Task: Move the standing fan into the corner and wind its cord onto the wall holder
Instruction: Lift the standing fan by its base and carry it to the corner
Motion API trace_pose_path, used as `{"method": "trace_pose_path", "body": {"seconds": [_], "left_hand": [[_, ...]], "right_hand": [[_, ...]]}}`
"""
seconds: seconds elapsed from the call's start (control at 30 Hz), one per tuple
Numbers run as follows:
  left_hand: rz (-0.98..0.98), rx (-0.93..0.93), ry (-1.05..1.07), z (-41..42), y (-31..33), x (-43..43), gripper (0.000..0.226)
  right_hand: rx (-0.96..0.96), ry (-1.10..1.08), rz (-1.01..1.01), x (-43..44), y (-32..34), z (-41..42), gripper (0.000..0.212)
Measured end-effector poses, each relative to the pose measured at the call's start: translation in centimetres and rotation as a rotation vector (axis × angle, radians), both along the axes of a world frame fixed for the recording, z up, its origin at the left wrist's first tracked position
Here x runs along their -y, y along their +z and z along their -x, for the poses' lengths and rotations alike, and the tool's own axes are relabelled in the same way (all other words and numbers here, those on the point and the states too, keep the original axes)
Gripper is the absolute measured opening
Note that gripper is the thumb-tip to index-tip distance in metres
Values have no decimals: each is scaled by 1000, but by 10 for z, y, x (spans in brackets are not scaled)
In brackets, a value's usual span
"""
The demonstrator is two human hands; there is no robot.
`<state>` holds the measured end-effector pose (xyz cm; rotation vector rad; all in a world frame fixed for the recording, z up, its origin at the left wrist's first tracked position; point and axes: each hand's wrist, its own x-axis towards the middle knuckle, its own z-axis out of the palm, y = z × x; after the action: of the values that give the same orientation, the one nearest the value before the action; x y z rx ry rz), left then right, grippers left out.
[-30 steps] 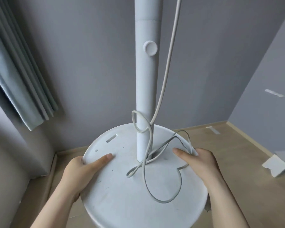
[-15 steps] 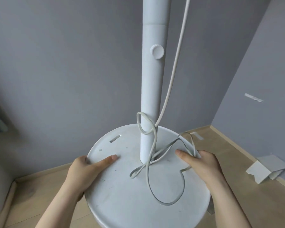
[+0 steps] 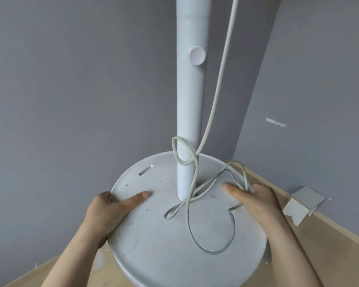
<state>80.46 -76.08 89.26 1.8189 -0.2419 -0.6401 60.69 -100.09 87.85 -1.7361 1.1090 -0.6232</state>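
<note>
Fan base [image 3: 170,257]: round flat disc, matte white plastic, scuffed grey, small dark specks. Rectangular slot [image 3: 145,170] and a small hole near its far-left edge.
Pole [image 3: 190,104]: smooth white tube rising from the disc's centre, seam high up, ribbed round knob [image 3: 197,55] on the front.
Cord [image 3: 234,226]: off-white flex, rubbery look. Hanging down from the top of view to the right of the pole, looped once round the pole foot, then sprawled in loose loops over the right half of the disc. Largest loop toward the near-right edge, one loop overhanging the far-right edge.
Walls [image 3: 71,100]: plain matte grey. Floor [image 3: 330,266]: pale wood boards. Torn pale card pieces [image 3: 301,204] at the foot of the right wall; short tape strip [image 3: 276,122] stuck higher on that wall.

Versus 0.5 s ago: wall corner seam closer to the pole, now just right of it; card pieces nearer in view; grip points and cord loops unchanged. Versus 1.0 s ago: curtain gone from view.

Left hand [image 3: 110,212]: clamped on the disc's left edge, thumb flat on top pointing toward the pole, fingers curled over the rim.
Right hand [image 3: 255,201]: clamped on the right edge, thumb on top, fingers over the rim and out of sight. One cord strand crossing by the thumb base; pinned or loose, cannot tell.
Pole midway between the two hands, apart from both thumbs. Disc resting on the floor or lifted: cannot tell.
</note>
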Motion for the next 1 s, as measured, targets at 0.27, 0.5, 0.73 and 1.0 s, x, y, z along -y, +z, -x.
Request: {"method": "trace_pose_path", "body": {"seconds": [0.27,0.5,0.73,1.0], "left_hand": [[14,5,-68,-61,1,103,67],[22,-12,-108,-79,-11,208,74],[12,-24,-109,-75,-13,325,82],[2,-25,-139,-65,-17,436,83]], "right_hand": [[-2,-106,-6,83,2,-42,62],[-14,-149,-13,183,-1,-55,56],[-17,-142,8,298,6,-49,50],[-43,-147,39,401,9,-37,44]]}}
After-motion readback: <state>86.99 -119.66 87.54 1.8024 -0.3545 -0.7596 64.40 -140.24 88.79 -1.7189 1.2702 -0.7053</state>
